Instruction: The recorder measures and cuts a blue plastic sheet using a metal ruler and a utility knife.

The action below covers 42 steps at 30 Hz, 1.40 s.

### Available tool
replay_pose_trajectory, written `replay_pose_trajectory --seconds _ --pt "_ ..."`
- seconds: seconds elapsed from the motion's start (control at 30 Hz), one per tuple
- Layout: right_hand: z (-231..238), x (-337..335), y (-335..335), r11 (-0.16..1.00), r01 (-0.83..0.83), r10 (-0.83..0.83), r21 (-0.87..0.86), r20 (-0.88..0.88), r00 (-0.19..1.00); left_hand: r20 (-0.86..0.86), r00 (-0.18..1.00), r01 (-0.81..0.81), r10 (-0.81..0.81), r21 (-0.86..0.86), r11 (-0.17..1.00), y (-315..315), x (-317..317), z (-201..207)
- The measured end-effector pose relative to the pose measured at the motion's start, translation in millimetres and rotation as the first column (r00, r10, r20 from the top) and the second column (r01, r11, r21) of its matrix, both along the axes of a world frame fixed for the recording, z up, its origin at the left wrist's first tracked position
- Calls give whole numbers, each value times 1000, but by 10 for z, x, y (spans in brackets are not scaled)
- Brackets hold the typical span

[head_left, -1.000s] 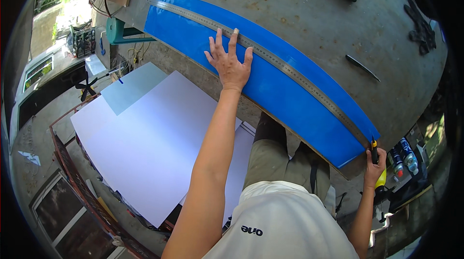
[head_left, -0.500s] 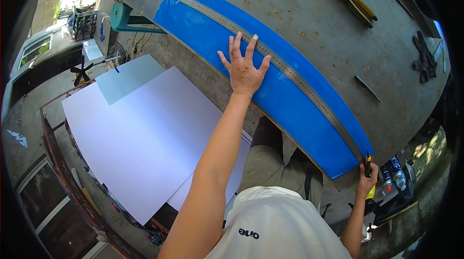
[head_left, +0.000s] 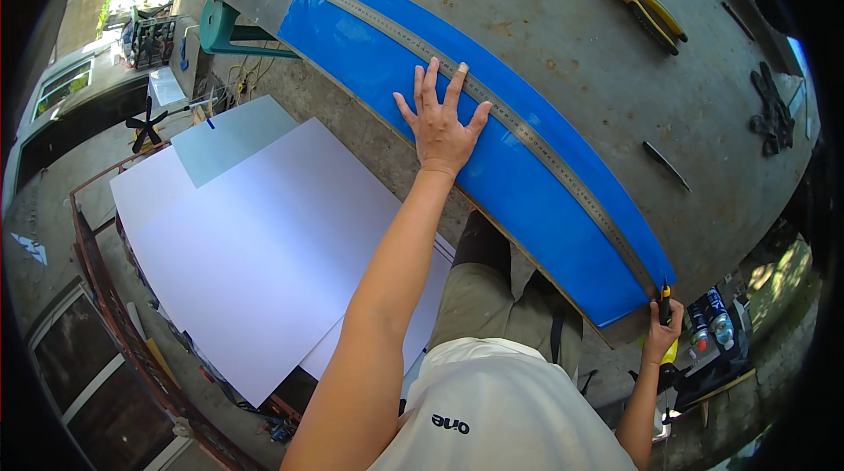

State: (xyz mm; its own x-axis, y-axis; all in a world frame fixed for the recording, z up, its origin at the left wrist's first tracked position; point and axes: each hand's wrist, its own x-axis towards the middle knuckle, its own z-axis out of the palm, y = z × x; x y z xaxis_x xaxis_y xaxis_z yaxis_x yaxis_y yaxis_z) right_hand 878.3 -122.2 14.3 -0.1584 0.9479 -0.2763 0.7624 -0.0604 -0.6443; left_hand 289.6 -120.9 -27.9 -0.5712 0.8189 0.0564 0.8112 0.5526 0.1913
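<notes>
A long blue sheet (head_left: 545,225) lies along the near edge of the grey table, with a steel ruler (head_left: 576,181) running lengthwise on it. My left hand (head_left: 447,135) is spread flat, palm down, on the sheet near its middle, two fingertips reaching onto the ruler. At the sheet's right end, my right hand (head_left: 662,329) grips a yellow and black utility knife (head_left: 665,293). The knife's tip is pointed away from me, beside the ruler's end and the sheet's corner; whether the blade touches the sheet cannot be made out.
Farther back on the table (head_left: 536,14) are yellow-handled pliers (head_left: 637,1), a slim dark pen-like tool (head_left: 666,165) and dark gloves (head_left: 771,111). Large white sheets (head_left: 255,251) are stacked to my left. A green stool (head_left: 230,32) stands by the table's far left edge.
The whole view has shifted very slightly. Both hands, the knife and the ruler keep nearly the same places on the blue sheet.
</notes>
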Motion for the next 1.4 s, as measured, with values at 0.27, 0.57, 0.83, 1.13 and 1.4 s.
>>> replay_pose_trajectory --seconds 0.27,0.57,0.83,1.13,1.4 --pt "-9 -20 -2 1000 9 -9 -14 2 1000 -19 1000 1 -1 -9 1000 -15 -8 24" --pt "54 -28 -9 998 41 -40 42 -25 999 -21 999 26 -25 95 995 6 23 -133" --pt "121 -277 114 997 75 -76 31 19 997 -53 997 64 -59 98 993 -78 -290 -125" --pt "132 -206 83 996 72 -72 49 -14 997 -15 997 77 -76 89 993 -54 -248 -167" --pt "134 -216 67 995 68 -66 68 -21 998 -19 997 82 -80 93 992 -68 -266 -146"
